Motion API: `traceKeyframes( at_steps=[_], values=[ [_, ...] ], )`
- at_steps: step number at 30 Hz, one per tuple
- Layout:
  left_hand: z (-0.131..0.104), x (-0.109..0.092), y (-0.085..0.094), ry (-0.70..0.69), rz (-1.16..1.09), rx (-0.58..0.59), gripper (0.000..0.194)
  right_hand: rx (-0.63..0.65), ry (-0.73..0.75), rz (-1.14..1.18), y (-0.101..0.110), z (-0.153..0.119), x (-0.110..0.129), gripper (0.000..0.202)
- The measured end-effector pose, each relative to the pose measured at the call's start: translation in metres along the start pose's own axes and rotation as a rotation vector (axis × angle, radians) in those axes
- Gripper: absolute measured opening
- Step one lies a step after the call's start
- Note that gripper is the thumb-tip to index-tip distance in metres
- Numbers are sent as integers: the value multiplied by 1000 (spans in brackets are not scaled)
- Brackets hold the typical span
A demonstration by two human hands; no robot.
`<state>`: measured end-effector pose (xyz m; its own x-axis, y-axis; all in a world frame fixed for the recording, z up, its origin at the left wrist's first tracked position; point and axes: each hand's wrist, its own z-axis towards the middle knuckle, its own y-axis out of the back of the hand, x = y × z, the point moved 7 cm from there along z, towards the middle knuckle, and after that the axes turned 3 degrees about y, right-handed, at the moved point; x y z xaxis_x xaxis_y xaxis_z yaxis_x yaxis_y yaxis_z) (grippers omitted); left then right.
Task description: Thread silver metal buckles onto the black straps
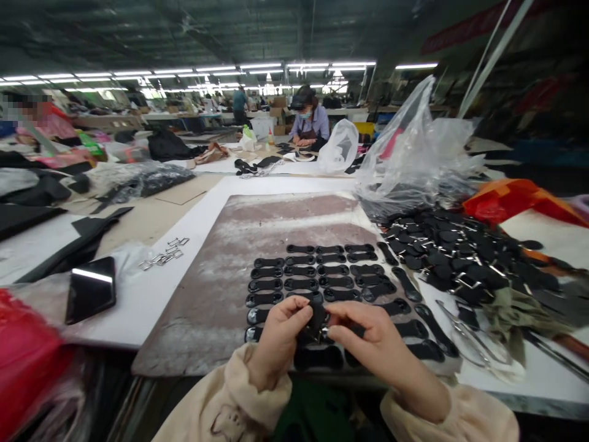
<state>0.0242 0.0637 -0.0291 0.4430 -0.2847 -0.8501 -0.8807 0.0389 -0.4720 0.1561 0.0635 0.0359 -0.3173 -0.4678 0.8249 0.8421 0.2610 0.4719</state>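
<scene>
Between both hands is a small black strap tab (316,318) with a bit of shiny metal at its lower edge. My left hand (284,325) pinches it from the left, thumb and forefinger closed. From the right, my right hand (368,328) grips the same tab near the metal with its fingertips. Below and around them, rows of black dog-bone-shaped tabs (301,284) lie flat on a worn brown board (202,294); many have glossy ends. My hands hide part of the nearest rows.
Finished-looking black pieces with metal rings (451,245) are heaped at right, beside a clear plastic bag (409,159). Scissors-like metal tongs (473,337) lie nearer. Several metal rings (165,255) and a phone (91,290) are at left. A co-worker (310,120) sits across.
</scene>
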Motion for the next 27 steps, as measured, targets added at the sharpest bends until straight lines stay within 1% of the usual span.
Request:
traceKeyframes(
  at_steps=[2, 3, 5, 10, 12, 14, 18, 23, 27],
  values=[
    [1, 7, -4, 100, -145, 41, 19, -14, -39, 94, 0, -1, -5, 25],
    [1, 9, -5, 132, -190, 44, 21, -24, -64, 126, 0, -1, -9, 30],
    [1, 11, -5, 163, -234, 28, 26, -39, -108, 169, -3, -2, -16, 34],
    [0, 14, -7, 148, -198, -8, 19, -116, -176, 193, -7, -1, -26, 26],
    [0, 14, -8, 133, -168, -33, 19, -151, -207, 239, -7, -1, -28, 25],
    [0, 14, -10, 133, -156, -23, 19, -167, -233, 299, -7, -1, -29, 25],
    [0, 16, -12, 172, -191, -6, 16, -147, -215, 316, -9, 0, -26, 25],
    [-1, 18, -9, 173, -170, -31, 16, -164, -215, 272, -10, 0, -27, 23],
    [-2, 19, -8, 166, -146, -66, 18, -130, -210, 229, -10, -1, -25, 23]
  ],
)
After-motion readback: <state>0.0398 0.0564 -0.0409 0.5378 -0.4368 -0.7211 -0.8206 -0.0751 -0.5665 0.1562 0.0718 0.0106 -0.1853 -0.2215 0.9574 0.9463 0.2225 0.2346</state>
